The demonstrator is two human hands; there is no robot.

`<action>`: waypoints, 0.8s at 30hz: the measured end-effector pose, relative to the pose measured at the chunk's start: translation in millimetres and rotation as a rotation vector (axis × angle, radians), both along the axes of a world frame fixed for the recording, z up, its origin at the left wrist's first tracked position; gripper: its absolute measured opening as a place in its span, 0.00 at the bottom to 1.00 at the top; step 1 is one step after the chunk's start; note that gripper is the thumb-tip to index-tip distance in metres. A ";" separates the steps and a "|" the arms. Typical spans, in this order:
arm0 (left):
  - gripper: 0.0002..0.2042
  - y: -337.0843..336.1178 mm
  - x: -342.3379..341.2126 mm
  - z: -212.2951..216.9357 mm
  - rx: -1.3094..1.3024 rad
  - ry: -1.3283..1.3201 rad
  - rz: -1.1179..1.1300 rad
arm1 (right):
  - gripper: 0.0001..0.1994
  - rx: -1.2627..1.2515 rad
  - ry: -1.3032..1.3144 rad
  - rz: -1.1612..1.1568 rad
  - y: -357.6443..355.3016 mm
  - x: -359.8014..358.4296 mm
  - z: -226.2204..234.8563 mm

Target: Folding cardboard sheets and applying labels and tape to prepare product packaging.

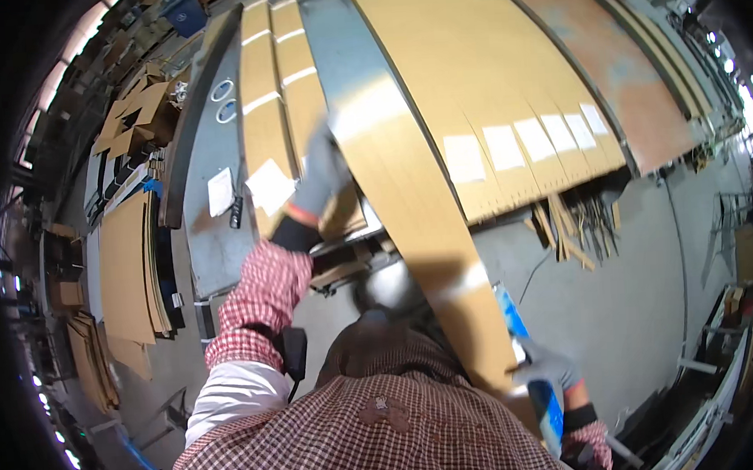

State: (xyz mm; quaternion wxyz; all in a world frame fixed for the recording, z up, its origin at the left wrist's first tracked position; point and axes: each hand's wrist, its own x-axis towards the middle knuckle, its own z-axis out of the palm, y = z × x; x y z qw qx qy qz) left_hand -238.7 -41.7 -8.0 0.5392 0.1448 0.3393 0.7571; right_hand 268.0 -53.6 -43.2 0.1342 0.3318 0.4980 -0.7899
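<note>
A long tan board (417, 190) with white bands across it slants from the bench toward my right side, its far end smeared by motion. My left hand (326, 165), in a grey glove, is at the board's left edge near that far end; it looks closed on the edge, though its fingers are blurred. Low on the right, my right hand (547, 368), also gloved in grey, is closed at the board's near end. A blue-and-white strip (549, 409) runs along the board there, passing under this hand.
On the bench (206, 150) lie banded tan strips (259, 67), two tape rolls (225, 112), white paper (220, 192) and a black tool (236, 213). A wide tan sheet (478, 59) carries several white labels. Cardboard sheets (127, 269) stand at left; thin offcuts (576, 229) hang under the bench.
</note>
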 end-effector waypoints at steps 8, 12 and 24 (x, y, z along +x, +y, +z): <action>0.40 -57.0 -87.0 14.2 -0.213 1.258 0.123 | 0.27 0.409 0.035 -0.384 11.0 -185.1 -47.8; 0.32 -165.2 -105.6 -20.1 -0.490 1.475 0.309 | 0.24 0.525 0.334 -0.296 98.7 -394.1 -39.4; 0.34 -220.7 -110.4 -102.1 -0.607 1.768 0.241 | 0.26 0.511 0.364 -0.153 137.0 -584.2 -74.8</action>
